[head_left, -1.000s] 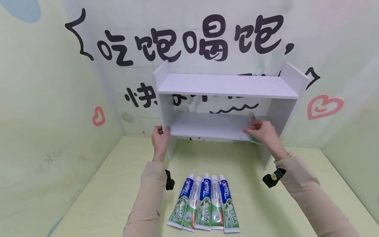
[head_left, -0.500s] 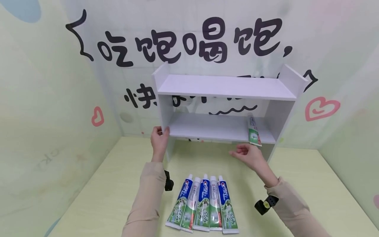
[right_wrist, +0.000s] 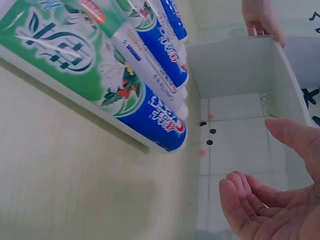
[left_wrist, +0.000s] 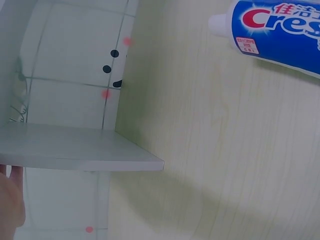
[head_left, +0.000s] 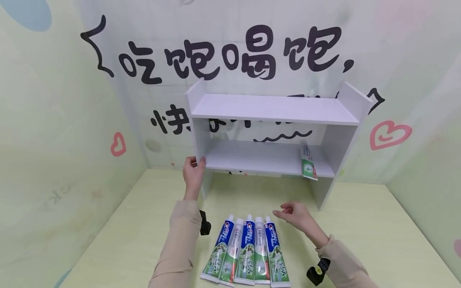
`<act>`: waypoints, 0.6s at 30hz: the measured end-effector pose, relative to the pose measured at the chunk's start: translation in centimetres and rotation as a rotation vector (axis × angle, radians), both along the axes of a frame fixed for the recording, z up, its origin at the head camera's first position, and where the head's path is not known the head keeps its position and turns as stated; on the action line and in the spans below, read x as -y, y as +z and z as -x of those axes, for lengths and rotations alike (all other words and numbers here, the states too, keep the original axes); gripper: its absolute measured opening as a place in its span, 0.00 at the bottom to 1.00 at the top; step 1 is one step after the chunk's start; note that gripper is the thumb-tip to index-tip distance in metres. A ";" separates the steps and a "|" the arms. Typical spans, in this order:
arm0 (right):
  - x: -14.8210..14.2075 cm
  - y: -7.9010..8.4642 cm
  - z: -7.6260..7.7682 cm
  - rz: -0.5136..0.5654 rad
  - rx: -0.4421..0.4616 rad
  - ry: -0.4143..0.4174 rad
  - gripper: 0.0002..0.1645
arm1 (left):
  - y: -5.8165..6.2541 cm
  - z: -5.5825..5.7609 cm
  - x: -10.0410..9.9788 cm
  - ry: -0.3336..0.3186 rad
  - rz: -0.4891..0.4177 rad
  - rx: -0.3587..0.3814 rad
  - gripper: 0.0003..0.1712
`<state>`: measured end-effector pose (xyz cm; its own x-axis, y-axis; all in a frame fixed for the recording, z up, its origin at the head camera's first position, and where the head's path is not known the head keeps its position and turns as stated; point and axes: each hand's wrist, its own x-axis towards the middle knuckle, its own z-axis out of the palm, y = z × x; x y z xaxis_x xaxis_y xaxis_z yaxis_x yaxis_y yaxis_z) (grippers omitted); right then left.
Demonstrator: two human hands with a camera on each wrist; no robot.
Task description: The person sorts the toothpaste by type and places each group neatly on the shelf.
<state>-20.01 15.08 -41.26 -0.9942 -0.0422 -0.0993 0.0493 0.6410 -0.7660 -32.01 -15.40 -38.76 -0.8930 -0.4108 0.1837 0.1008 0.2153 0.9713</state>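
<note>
My left hand [head_left: 193, 174] grips the left side panel of a white two-tier shelf [head_left: 252, 157], its thumb at the front edge. In the left wrist view only part of that hand [left_wrist: 10, 202] shows by the panel. My right hand [head_left: 298, 216] holds nothing; its thumb and fingers are apart over the table, near the cap end of the rightmost blue-and-green toothpaste tube [head_left: 276, 252]. Several tubes lie there side by side, caps toward the shelf, blue-and-green ones alternating with white-and-green ones [head_left: 261, 250]. Another white-and-green toothpaste tube [head_left: 308, 162] lies on the middle board's right end, its flat end past the front edge.
The pale yellow table [head_left: 367, 236] runs back to a printed wall [head_left: 230, 24] with large black characters. Side walls close in the left and right. The shelf's upper board [head_left: 273, 108] overhangs the middle one. A small black camera [head_left: 318, 272] sits on the right wrist.
My right hand has let go of the white-and-green toothpaste tube on the middle board and moved down and left toward the row of tubes. The left hand has kept its grip on the shelf.
</note>
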 end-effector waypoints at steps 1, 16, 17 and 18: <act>0.0 -0.4 0.0 -0.004 0.009 0.001 0.31 | 0.0 0.0 0.0 -0.002 0.000 0.003 0.19; 1.5 -3.7 -1.4 0.010 0.167 0.048 0.29 | 0.0 0.1 -0.2 -0.013 -0.015 -0.006 0.20; 1.6 -3.8 -1.5 0.013 0.177 0.054 0.29 | 0.0 0.1 -0.2 -0.013 -0.014 -0.005 0.20; 1.7 -4.0 -1.5 0.010 0.179 0.061 0.29 | 0.0 0.1 -0.2 -0.014 -0.016 -0.006 0.20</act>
